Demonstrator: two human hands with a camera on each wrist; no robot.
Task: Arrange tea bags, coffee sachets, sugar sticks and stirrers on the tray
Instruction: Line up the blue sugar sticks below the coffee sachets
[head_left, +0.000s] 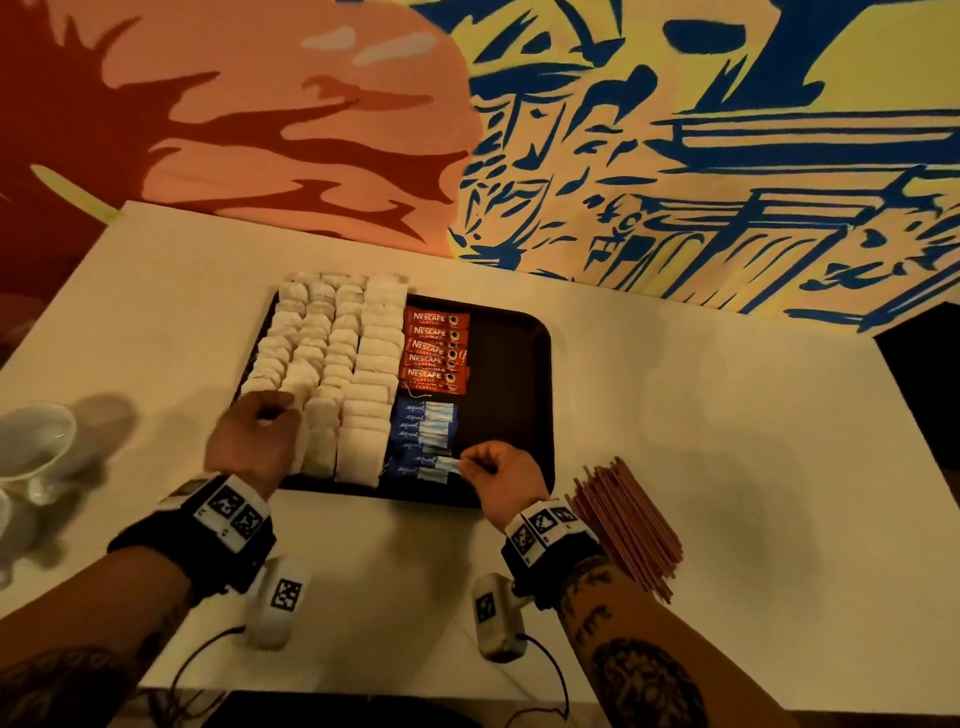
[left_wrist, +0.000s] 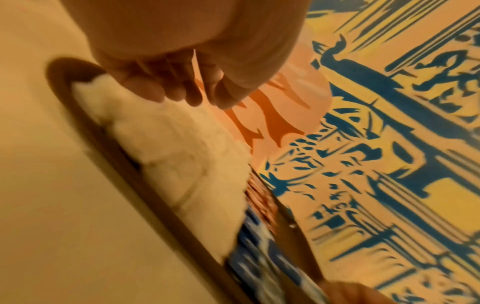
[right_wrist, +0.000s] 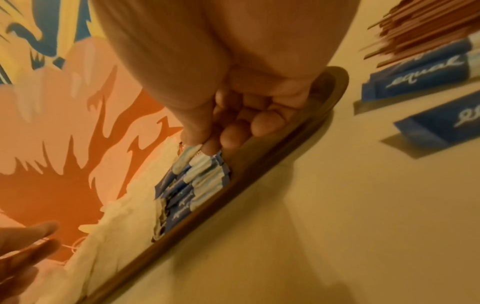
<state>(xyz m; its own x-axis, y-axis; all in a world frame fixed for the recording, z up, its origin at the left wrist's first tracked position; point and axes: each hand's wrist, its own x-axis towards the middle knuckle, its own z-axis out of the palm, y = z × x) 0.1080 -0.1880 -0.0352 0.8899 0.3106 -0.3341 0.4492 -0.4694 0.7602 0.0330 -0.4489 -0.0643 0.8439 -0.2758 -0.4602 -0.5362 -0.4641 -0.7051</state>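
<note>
- The dark brown rectangular plastic tray lies on the white bench; its left half carries four columns of white paper tea bags, and just right of them a short column of red coffee sachets stands above a column of blue-and-white sugar sticks; the right part of the tray is bare.
- The right hand is at the near end of the sugar column; its thumb and forefinger pinch the pale end of a blue sugar stick while the other fingers curl into the palm; the stick seems to rest on or just above its neighbours.
- The left hand hovers over the near-left tea bags with fingers bent downward and close together; whether they hold or merely touch a bag I cannot tell, since the wrist view is blurred.
- The step in hand looks like the sugar row; tea and coffee appear done.
- More blue sugar sticks lie on the bench by the bundle of thin reddish-brown wooden stirrers, right of the tray and off it.
- Next, I judge, the pinched stick needs squaring with the column and letting go; the loose sticks follow, then the stirrers go into the bare right side.
- White ceramic cups stand at the bench's left edge.
</note>
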